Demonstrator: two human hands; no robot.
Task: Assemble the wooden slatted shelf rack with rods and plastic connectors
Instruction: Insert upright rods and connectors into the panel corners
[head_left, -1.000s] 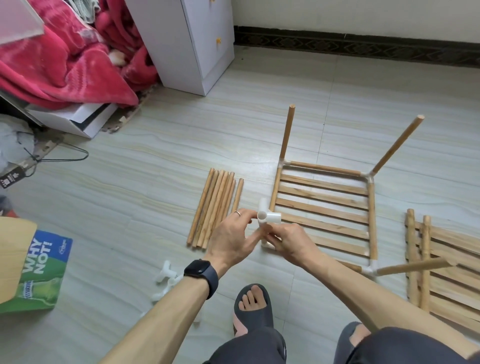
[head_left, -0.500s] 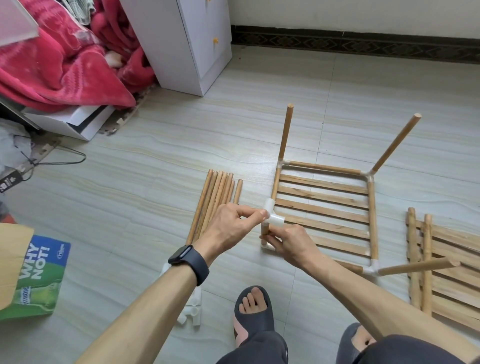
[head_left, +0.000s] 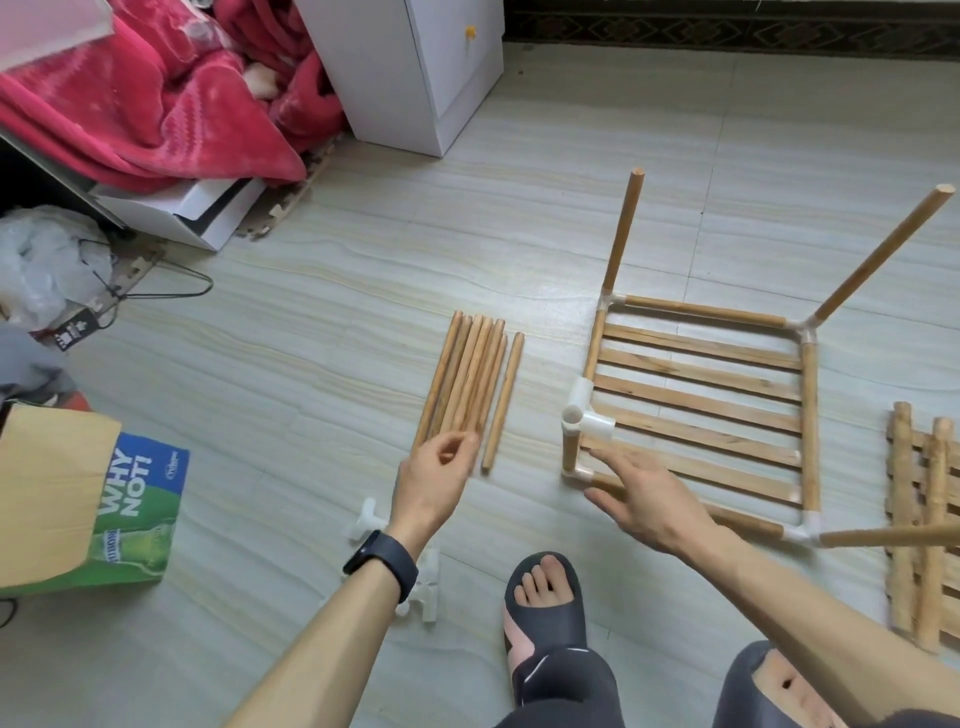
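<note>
Hovering over the near ends of the rods (head_left: 470, 384), left hand (head_left: 434, 480) has fingers loosely curled and holds nothing; contact with the rods is unclear. Right hand (head_left: 644, 499) is flat, fingers spread, palm down over the near-left corner of the rack (head_left: 698, 410), gripping nothing. Rack lies on the floor (head_left: 311, 364): slats inside a rod frame, posts up at both far corners, one post pointing right from the near-right corner. White connector (head_left: 582, 418) sits atop a short post at the near-left corner, just beyond the right fingertips. Loose connectors (head_left: 428, 587) lie by the left wrist. Second slat panel (head_left: 924, 519) lies at the right edge.
</note>
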